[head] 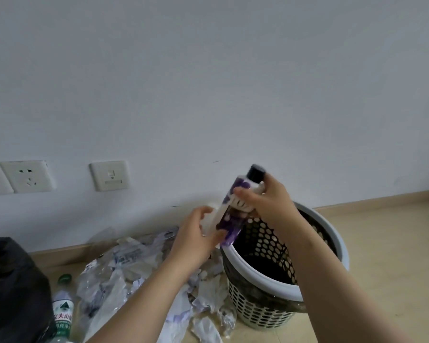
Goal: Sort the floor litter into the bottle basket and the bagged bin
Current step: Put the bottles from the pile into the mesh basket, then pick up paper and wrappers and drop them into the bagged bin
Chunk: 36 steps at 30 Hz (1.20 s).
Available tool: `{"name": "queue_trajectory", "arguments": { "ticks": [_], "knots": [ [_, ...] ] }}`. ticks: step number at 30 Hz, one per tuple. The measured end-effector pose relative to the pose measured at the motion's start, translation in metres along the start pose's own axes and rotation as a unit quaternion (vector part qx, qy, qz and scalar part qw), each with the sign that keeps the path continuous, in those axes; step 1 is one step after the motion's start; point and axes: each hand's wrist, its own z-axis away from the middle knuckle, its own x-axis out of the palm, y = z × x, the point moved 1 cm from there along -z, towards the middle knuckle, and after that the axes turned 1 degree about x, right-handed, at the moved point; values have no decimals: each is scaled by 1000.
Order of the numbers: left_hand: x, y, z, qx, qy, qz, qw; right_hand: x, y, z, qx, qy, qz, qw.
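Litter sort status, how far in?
Early. Nothing visible inside the basket yet. In hand: the left hand and right hand hold the purple-label bottle over it. Left: the green-capped water bottle and the crumpled paper-and-plastic pile on the floor by the black bagged bin.

The basket [342,251] is open from above, but the purple bottle [229,219], held tilted in both hands, hangs over its far-left rim. Crumpled litter [124,271] crowds the floor [394,233] left of the basket, up to the wall [208,95]. A water bottle [63,308] sits just beside the bagged bin [13,280]. Open floor stretches right.
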Motion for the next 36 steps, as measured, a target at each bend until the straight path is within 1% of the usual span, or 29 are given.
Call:
{"name": "queue_trajectory", "arguments": {
  "ticks": [3, 4, 5, 7, 10, 12, 15, 19, 22, 24, 26, 27, 29, 30, 31, 33, 35, 36],
  "knots": [
    [-6, -5, -7, -33, 58, 2, 998, -19, 1, -5, -22, 153, 42, 987],
    [-8, -7, -8, -43, 69, 13, 997, -24, 5, -4, -21, 185, 60, 981],
    [-9, -9, -9, -56, 71, 18, 996, -27, 12, -4, -10, 200, 67, 977],
    [-10, -21, -10, -86, 72, 12, 994, -25, 35, -1, 46, 179, 73, 980],
    [-9, -46, -6, -153, 56, -17, 986, -14, 74, 8, 176, 71, 99, 977],
    [-11, -57, 0, -191, 37, -23, 981, -9, 88, 16, 232, 33, 98, 967],
    [-20, -62, 1, -210, 37, -29, 977, -9, 93, 18, 229, 20, 168, 959],
    [-29, -60, -2, -222, 41, -15, 974, -6, 86, 15, 217, 24, 146, 965],
    [-35, -59, -2, -235, 73, 21, 969, -1, 85, 11, 212, 34, 138, 967],
    [-39, -62, -2, -242, 89, 24, 966, 1, 86, 10, 212, 44, 137, 967],
    [-41, -69, -2, -254, 87, 20, 963, 6, 84, 11, 196, 49, 181, 963],
    [-42, -74, -1, -264, 85, 15, 961, 10, 82, 12, 167, 56, 231, 957],
    [-44, -83, 0, -280, 79, 3, 957, 21, 76, 15, 66, 78, 338, 936],
    [-45, -88, 2, -286, 77, -4, 955, 31, 71, 16, 14, 76, 365, 928],
    [-46, -93, 3, -291, 75, -15, 954, 43, 67, 18, -30, 62, 375, 925],
    [-49, -103, 11, -295, 62, -55, 952, 72, 61, 21, -91, 3, 386, 918],
    [-53, -119, 19, -300, 66, -106, 946, 103, 63, 27, -120, -73, 393, 909],
    [-56, -126, 24, -305, 74, -129, 940, 118, 68, 30, -118, -113, 394, 905]
  ]
}}
